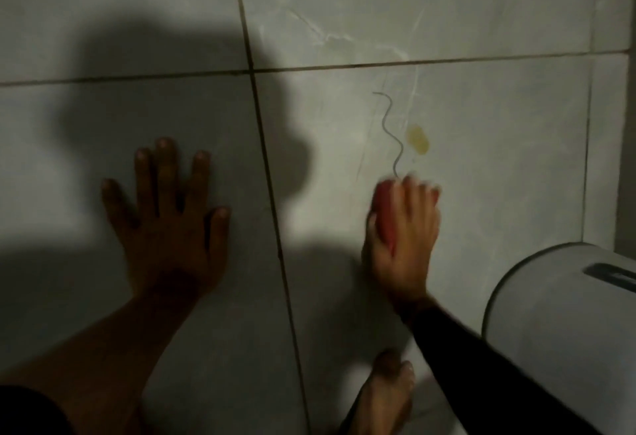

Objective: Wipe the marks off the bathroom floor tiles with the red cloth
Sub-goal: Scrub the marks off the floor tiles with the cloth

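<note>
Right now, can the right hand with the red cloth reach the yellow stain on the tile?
Probably yes: the right hand presses the red cloth just short of the yellow stain, with only bare tile between.

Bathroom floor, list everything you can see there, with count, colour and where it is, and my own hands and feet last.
Floor tiles: several, pale grey with faint veining, dark grout lines, filling the view.
Squiggly line mark: one, grey, on the tile just beyond the right hand.
Stain: one, yellowish, right of the squiggle.
Bin: one, white and rounded with a dark slot on top, lower right.
Red cloth: one, bunched under the right hand.
Left hand: flat on the floor, fingers spread, in shadow.
Right hand: pressing the cloth on the tile, black sleeve.
Foot: one, bare, bottom centre.
</note>
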`<state>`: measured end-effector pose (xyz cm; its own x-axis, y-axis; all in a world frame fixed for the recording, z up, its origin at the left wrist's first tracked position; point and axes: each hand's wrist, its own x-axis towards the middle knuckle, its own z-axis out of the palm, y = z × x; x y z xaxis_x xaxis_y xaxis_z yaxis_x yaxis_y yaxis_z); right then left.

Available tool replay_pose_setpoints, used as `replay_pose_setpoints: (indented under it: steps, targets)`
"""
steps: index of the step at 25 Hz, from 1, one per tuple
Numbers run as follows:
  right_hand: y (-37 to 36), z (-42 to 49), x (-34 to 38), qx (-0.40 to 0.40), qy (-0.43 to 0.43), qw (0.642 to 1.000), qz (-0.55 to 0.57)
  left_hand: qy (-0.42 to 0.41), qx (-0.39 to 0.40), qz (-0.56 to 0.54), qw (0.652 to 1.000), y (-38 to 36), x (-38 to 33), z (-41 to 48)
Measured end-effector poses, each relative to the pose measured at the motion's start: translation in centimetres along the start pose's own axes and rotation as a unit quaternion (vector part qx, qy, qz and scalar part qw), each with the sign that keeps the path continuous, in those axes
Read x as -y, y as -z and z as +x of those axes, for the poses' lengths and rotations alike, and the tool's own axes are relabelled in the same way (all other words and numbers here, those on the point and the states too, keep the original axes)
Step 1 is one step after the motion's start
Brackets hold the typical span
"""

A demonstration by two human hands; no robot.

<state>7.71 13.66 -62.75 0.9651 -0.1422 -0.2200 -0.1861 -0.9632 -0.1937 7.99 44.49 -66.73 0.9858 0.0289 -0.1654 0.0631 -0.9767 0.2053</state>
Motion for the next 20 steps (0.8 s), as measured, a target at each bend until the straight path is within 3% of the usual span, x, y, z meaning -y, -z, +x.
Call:
replay_pose_setpoints:
  steps: [1, 2, 6, 7, 10, 12, 14, 15, 18, 19, 20]
  targets:
    - [-0.3, 3.2, 0.4, -0.047, -0.074, 0.996, 0.018, -0.001, 0.001, 0.007, 1.000, -0.3, 0.1, 0.1]
    - [-0.6, 4.8, 1.7, -0.068, -0.089, 0.994, 0.014, -0.002, 0.003, 0.009, 1.000, -0.4, 0.3, 0.2]
    - [-1.3, -2.2, 1.9, 0.019, 0.009, 1.000, 0.019, -0.005, 0.000, -0.006, 1.000, -0.5, 0.3, -0.1]
    - [-0.6, -2.3, 0.4, 0.025, -0.021, 0.999, 0.041, -0.001, 0.003, -0.006, 1.000, -0.4, 0.4, -0.1]
    - [0.2, 7.1, 0.4, -0.084, -0.160, 0.979, 0.099, -0.005, 0.008, -0.002, 1.000, -0.6, 0.4, 0.0]
    - [0.3, 10.6, 2.0, -0.090, -0.079, 0.991, 0.055, -0.013, 0.006, -0.003, 1.000, -0.7, 0.4, 0.1]
    - [0.2, 8.7, 1.1, -0.019, 0.060, 0.998, 0.025, -0.009, 0.000, -0.009, 1.000, -0.7, 0.5, 0.0]
    - [0.9, 8.3, -0.4, 0.000, 0.075, 0.997, 0.013, -0.005, -0.004, -0.008, 1.000, -0.7, 0.4, -0.1]
    - [1.8, 13.6, 0.2, -0.071, -0.053, 0.995, 0.046, -0.005, -0.001, 0.002, 1.000, -0.8, 0.1, 0.0]
    - [1.4, 14.9, 2.2, -0.087, -0.066, 0.993, 0.049, -0.008, -0.003, 0.001, 1.000, -0.8, 0.2, 0.1]
    - [1.3, 15.1, 3.8, -0.085, -0.020, 0.995, 0.040, -0.010, -0.009, -0.001, 1.000, -0.8, 0.1, 0.2]
